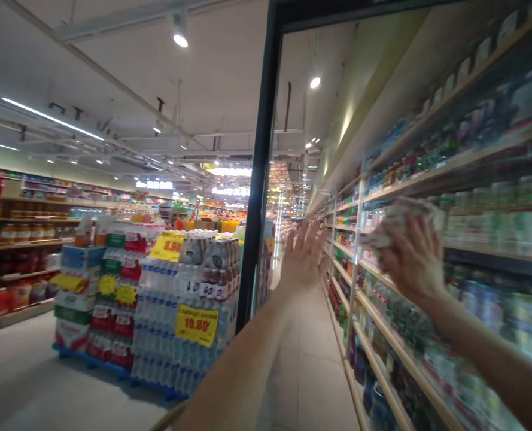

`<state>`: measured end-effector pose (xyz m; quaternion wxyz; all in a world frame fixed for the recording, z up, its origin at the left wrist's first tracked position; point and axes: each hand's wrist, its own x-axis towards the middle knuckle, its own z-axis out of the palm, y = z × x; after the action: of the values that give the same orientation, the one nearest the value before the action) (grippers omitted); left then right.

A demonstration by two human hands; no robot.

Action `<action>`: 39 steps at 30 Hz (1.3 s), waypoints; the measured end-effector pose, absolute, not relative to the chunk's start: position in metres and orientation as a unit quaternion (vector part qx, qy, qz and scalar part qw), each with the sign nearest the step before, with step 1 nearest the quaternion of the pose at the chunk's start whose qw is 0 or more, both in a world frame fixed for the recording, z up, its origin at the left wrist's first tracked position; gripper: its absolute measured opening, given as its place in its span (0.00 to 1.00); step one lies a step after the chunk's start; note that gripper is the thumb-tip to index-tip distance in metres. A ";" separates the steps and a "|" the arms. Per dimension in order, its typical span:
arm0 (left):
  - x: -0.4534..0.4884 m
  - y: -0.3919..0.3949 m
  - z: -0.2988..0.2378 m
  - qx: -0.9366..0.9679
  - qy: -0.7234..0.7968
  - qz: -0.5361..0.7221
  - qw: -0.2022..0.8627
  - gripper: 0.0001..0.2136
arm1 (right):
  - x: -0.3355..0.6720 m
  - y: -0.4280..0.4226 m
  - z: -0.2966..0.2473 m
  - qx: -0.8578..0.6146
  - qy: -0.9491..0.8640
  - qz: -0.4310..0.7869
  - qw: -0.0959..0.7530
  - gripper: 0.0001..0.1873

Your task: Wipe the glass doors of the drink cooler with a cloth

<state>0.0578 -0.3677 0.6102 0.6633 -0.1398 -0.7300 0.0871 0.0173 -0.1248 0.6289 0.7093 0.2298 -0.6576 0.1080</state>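
A tall glass door with a black frame stands before me. My left hand is raised at the glass near the frame, its fingers stretched out and somewhat blurred, holding nothing. Further right, my right hand grips a pale crumpled cloth up at the glass. The cloth bunches above and left of the fingers; motion blur softens its edges. Whether the left palm presses on the pane, I cannot tell.
Beyond the glass, shelves of bottled drinks run along the right. To the left, stacked water bottles with yellow price signs stand on a blue pallet. Wall shelves line the far left, across a tiled floor.
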 end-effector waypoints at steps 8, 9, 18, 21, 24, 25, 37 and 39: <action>0.052 -0.371 0.613 -0.155 -0.729 0.050 0.665 0.26 | -0.001 -0.050 0.653 0.117 -0.663 0.125 0.728 0.27; 0.052 -0.370 0.614 -0.154 -0.728 0.048 0.667 0.26 | 0.000 -0.041 0.655 0.087 -0.647 0.141 0.744 0.28; 0.050 -0.374 0.615 -0.160 -0.713 0.058 0.680 0.28 | 0.002 -0.069 0.639 0.179 -0.708 0.024 0.683 0.26; 0.050 -0.373 0.615 -0.157 -0.718 0.051 0.676 0.28 | -0.003 -0.006 0.632 0.017 -0.678 0.160 0.717 0.27; 0.049 -0.371 0.614 -0.155 -0.714 0.047 0.682 0.28 | 0.001 -0.008 0.613 0.006 -0.680 0.170 0.713 0.28; 0.048 -0.372 0.614 -0.155 -0.710 0.048 0.685 0.28 | 0.005 -0.026 0.603 0.040 -0.692 0.144 0.706 0.28; 0.051 -0.370 0.615 -0.146 -0.711 0.054 0.686 0.28 | 0.011 -0.064 0.553 0.030 -0.649 0.162 0.742 0.29; 0.050 -0.371 0.616 -0.151 -0.708 0.054 0.688 0.28 | 0.017 -0.092 0.545 0.140 -0.685 0.094 0.709 0.29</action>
<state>0.0504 -0.3712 0.6161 0.6882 -0.1507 -0.7076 0.0538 0.0173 -0.0924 0.5451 0.7085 0.1397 -0.6852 0.0944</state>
